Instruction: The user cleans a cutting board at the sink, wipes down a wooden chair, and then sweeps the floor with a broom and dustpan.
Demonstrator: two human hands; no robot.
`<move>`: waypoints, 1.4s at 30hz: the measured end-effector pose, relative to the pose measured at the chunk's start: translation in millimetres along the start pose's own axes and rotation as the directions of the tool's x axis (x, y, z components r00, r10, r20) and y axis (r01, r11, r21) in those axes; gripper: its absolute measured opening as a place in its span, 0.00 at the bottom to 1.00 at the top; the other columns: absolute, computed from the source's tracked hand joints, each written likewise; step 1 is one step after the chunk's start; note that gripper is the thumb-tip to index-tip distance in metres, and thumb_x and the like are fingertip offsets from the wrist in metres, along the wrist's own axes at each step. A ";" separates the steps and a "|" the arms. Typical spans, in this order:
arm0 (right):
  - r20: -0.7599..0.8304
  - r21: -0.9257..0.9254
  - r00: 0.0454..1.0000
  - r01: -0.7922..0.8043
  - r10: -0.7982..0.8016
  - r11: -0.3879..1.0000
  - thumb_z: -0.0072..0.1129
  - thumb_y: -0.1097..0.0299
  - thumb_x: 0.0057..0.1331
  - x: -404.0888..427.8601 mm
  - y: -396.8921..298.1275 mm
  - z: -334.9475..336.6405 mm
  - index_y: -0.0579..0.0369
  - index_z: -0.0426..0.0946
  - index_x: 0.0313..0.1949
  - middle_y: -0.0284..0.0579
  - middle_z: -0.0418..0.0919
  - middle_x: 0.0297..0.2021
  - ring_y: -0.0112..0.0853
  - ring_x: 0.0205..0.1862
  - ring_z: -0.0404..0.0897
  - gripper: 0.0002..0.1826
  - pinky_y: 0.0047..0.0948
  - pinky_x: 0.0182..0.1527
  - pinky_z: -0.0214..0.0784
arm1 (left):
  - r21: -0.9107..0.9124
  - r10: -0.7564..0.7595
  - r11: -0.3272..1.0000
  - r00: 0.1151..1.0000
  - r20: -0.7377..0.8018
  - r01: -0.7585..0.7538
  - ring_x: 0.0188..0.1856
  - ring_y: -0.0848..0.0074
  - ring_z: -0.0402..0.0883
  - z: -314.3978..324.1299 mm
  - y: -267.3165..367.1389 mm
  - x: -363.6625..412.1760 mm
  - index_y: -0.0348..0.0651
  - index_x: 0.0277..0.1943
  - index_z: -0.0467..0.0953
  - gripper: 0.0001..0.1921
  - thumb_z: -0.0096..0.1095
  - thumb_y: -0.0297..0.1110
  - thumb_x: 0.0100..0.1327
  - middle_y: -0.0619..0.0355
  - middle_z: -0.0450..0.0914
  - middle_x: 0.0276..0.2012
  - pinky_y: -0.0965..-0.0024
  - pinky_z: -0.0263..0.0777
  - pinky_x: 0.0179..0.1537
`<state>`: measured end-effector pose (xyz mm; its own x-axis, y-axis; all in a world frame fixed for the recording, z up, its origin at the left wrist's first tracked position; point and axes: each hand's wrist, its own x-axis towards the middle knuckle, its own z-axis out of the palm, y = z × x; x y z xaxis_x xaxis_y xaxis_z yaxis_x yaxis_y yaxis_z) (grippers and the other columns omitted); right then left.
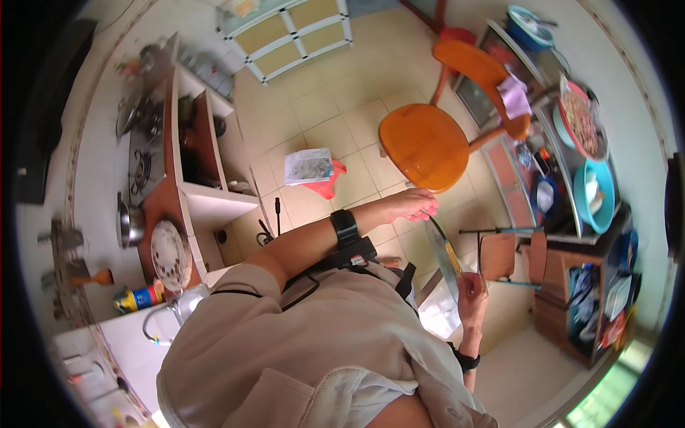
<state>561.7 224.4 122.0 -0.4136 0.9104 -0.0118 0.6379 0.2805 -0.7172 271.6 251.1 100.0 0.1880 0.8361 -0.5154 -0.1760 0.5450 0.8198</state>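
Note:
My left hand, on the arm with a black watch, has its fingers closed on the dark upper end of a thin flat object. This object is seen nearly edge-on, with a greyish face and a dark and yellow edge; its kind is unclear. My right hand, with a black wristband, grips its lower end by the yellow part. The left hand is just below the front edge of an orange wooden chair's seat in the picture. A whitish bag-like thing lies beyond the right hand, partly covered.
Papers lie on a red plastic stool on the tiled floor. A counter with a steel pot runs along the left. At right are a folding chair, a shelf with a turquoise basin, and a wooden cabinet.

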 end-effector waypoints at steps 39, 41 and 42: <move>0.205 0.433 0.755 0.500 -0.623 0.749 0.58 0.75 0.57 601.9 -304.2 149.5 0.59 0.74 0.36 0.41 0.70 0.28 0.30 0.29 0.71 0.08 0.25 0.28 0.64 | 0.629 0.767 0.632 0.480 -0.426 -0.452 0.33 0.83 0.72 -507.0 262.1 48.9 0.36 0.33 0.74 0.10 0.68 0.25 0.49 0.60 0.77 0.30 0.78 0.67 0.36; 0.067 0.449 0.759 0.557 -0.648 0.699 0.61 0.74 0.55 633.4 -299.2 146.0 0.56 0.74 0.39 0.41 0.72 0.31 0.30 0.30 0.72 0.11 0.25 0.29 0.65 | 0.540 0.690 0.723 0.505 -0.519 -0.431 0.29 0.83 0.72 -510.3 295.0 69.0 0.35 0.29 0.73 0.09 0.68 0.27 0.49 0.61 0.77 0.25 0.79 0.65 0.32; 0.148 0.456 0.832 0.423 -0.535 0.783 0.63 0.69 0.53 648.2 -292.9 144.5 0.56 0.72 0.44 0.43 0.73 0.36 0.34 0.36 0.73 0.18 0.27 0.37 0.66 | 0.521 0.715 0.699 0.464 -0.523 -0.490 0.26 0.84 0.70 -509.9 313.2 80.9 0.35 0.28 0.73 0.09 0.68 0.28 0.50 0.63 0.74 0.21 0.80 0.63 0.28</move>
<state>12.9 688.4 223.7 -0.7816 0.5620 0.2709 0.0282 0.4656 -0.8845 -261.0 521.6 187.8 -0.5441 0.8107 0.2163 0.2880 -0.0617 0.9556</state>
